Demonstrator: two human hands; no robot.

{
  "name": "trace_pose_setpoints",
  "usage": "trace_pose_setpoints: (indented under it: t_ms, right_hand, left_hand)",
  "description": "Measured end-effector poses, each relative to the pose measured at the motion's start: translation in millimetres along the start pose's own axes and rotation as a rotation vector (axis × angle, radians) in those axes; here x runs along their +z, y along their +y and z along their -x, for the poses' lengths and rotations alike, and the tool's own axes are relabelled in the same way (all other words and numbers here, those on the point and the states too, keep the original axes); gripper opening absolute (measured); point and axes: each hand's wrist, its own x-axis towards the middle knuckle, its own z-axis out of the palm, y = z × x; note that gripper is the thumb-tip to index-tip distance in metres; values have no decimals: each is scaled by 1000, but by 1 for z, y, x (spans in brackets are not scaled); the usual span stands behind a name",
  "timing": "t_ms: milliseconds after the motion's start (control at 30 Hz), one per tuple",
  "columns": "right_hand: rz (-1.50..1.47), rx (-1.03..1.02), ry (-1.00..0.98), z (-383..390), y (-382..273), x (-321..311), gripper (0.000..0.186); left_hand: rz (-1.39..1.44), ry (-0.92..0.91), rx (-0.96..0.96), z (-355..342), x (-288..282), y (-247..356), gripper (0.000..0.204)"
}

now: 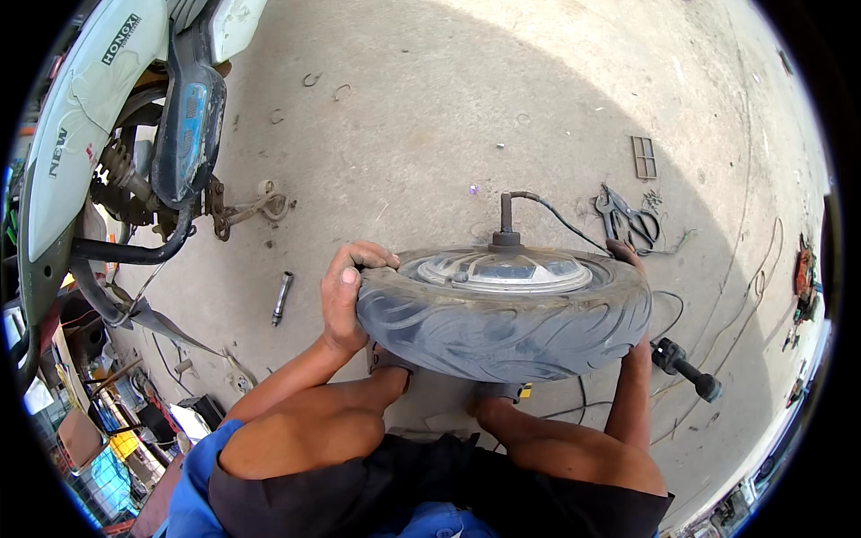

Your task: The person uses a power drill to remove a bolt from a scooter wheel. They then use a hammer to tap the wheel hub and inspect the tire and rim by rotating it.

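Wheel (507, 327) sits in front of the person's legs (300, 439), directly between the two hands. Seen from above, its long axis runs left to right; tread faces the person, and the hub (502, 272) faces up and away, with the axle (507, 215) standing out toward the floor's far edge. Key relation: the hands oppose each other across the full width of the wheel, so neither is nearer; both are in contact. Left hand (343, 296): grip closed round the left end of the tyre, fingers over the upper rim, thumb against the side. Right hand (626, 255): fingers curl over the right end of the tyre; palm is hidden behind the rubber, so its exact hold cannot be told, though the grip appears closed on it. Whether the tyre bears on the floor (404, 134) cannot be told. A cable (561, 216) leaves the axle tip and runs down toward the right hand. Near that hand, toward the floor's right edge: pliers (608, 213) beyond it, a black tool (686, 368) on the near side. Left of the left hand, apart from it: a wrench (282, 299); farther left, a motorbike (99, 72).
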Motion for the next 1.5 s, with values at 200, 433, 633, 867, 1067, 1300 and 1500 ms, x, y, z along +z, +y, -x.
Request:
trace_pose_setpoints:
  t_ms: [200,433,633,867,1067,1300,1500]
  right_hand:
    - [78,-94,-102,-71,-42,39,71]
    - [366,124,-105,-74,-8,22,37]
    - [197,-19,-18,-69,-5,-5,57]
    - [322,-5,-45,-122,-20,6,63]
    - [196,-34,-151,-157,-37,31,64]
    - [128,1,-123,-180,-36,38,62]
    - [114,-35,-80,-193,-33,64,61]
  left_hand:
    - [-91,-94,57,-71,-52,32,62]
    - [-255,-87,122,-67,-49,51,83]
    - [-386,35,207,-68,6,34,93]
    - [-258,144,30,-105,-2,20,86]
    - [-176,220,-20,-128,-14,-3,77]
    - [-194,168,-116,-153,-14,-19,80]
    - [-65,161,-167,-163,-34,-26,71]
